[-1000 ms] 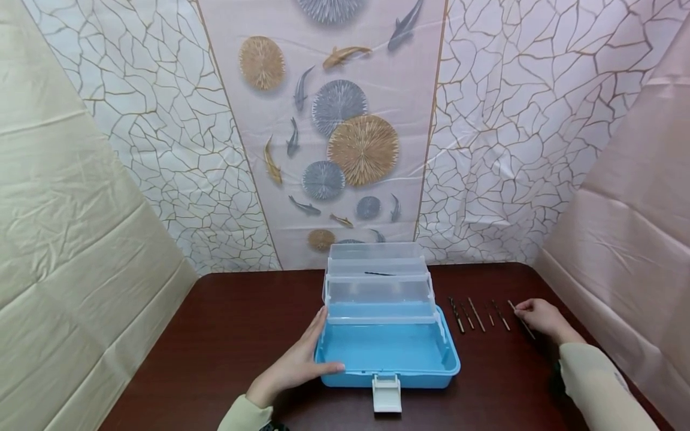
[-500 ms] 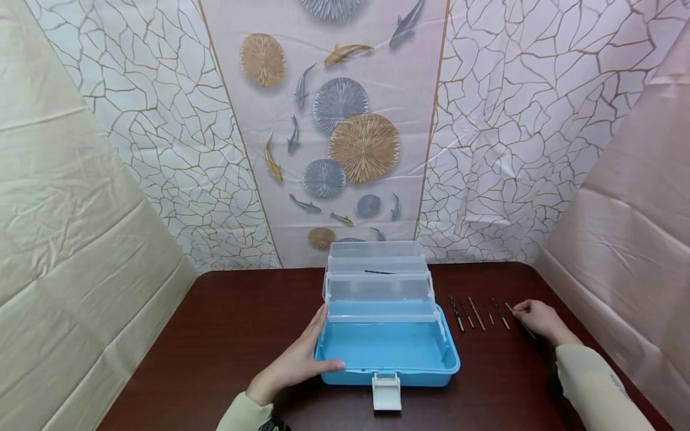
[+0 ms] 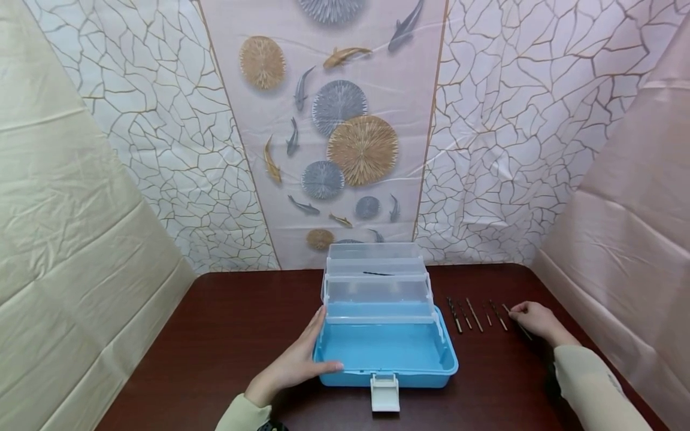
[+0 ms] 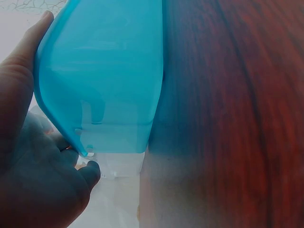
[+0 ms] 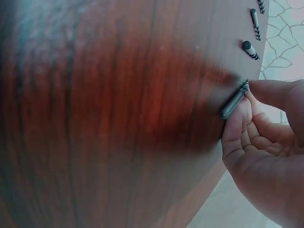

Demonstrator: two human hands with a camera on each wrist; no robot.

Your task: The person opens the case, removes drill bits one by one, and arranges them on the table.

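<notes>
A blue toolbox with its clear tiered trays raised stands on the table. My left hand rests at its left front corner, fingers straight along the side and thumb over the front rim. In the left wrist view that hand lies against the blue wall. Right of the box, my right hand pinches a drill bit between thumb and fingers, low over the table, its shank pointing toward me. Several more drill bits lie in a row left of this hand.
One dark drill bit lies in an upper clear tray. A white latch hangs down at the box's front. The dark wooden table ends at a patterned cloth behind, with plain cloths at both sides.
My right hand has shifted slightly left with the pinched drill bit, closer to the row. The left hand and the toolbox keep their places.
</notes>
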